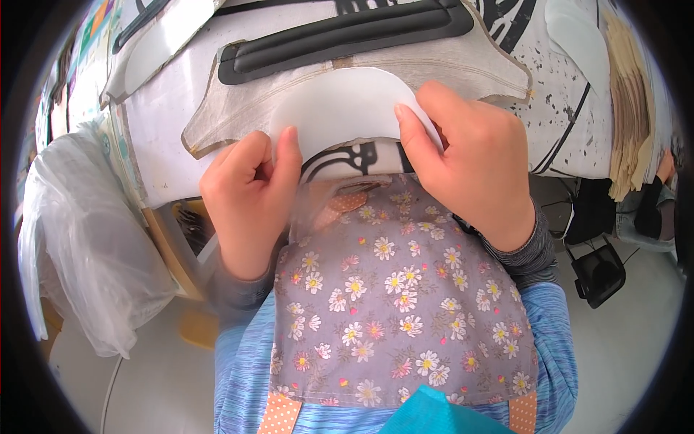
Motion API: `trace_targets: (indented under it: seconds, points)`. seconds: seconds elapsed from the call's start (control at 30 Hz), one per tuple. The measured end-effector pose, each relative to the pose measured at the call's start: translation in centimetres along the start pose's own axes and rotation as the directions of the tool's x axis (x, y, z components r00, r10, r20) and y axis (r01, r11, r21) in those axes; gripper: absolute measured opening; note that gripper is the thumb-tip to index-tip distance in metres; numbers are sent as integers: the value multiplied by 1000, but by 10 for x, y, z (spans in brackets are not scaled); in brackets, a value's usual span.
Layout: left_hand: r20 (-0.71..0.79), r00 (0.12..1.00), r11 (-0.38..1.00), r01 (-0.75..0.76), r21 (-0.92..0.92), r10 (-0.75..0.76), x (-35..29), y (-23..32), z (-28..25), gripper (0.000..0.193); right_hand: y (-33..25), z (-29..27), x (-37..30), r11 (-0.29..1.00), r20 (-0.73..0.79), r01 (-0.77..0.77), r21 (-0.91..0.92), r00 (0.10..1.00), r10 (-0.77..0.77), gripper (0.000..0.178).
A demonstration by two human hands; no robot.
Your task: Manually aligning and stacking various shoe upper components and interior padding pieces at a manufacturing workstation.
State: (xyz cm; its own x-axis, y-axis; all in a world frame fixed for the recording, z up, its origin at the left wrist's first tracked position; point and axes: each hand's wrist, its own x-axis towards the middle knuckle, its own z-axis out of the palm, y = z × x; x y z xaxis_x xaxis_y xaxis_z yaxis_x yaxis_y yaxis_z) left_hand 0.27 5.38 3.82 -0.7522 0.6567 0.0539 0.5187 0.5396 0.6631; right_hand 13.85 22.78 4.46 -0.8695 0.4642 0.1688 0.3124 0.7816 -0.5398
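Note:
A white, rounded foam-like piece (340, 105) lies on a tan, curved flat panel (463, 69) at the near edge of the worktable (163, 126). My left hand (246, 195) pinches the white piece's lower left edge, thumb and index pressed on it. At the piece's right end my right hand (470, 163) presses down, fingers curled over its rim. A black padded strip (340, 32) sits on the tan panel just beyond the white piece.
A clear plastic bag (87, 231) hangs at the table's left. A stack of tan sheets (632, 101) and a white cut piece (578, 40) lie at the right. Another white piece (163, 40) lies far left. A black object (598, 275) stands on the floor.

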Motion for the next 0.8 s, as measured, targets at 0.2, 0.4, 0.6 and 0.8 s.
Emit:
trace_targets:
  seconds: [0.2,0.4,0.6,0.8]
  points:
    - [5,1000,1000,-14,13,14,1,-2,1,41,-10,-4,-1,990,47,63,-124,997,-57,17]
    - [32,999,1000,26,-16,-25,4,-4,2,42,-11,-1,-2,982,50,108,-156,994,-102,16]
    - [72,994,996,85,-22,-83,7,-6,1,42,-11,-2,-1,979,95,73,-189,994,-56,15]
    - [75,994,996,81,-42,-77,9,-11,1,42,-13,-3,4,963,123,94,-254,990,-64,14]
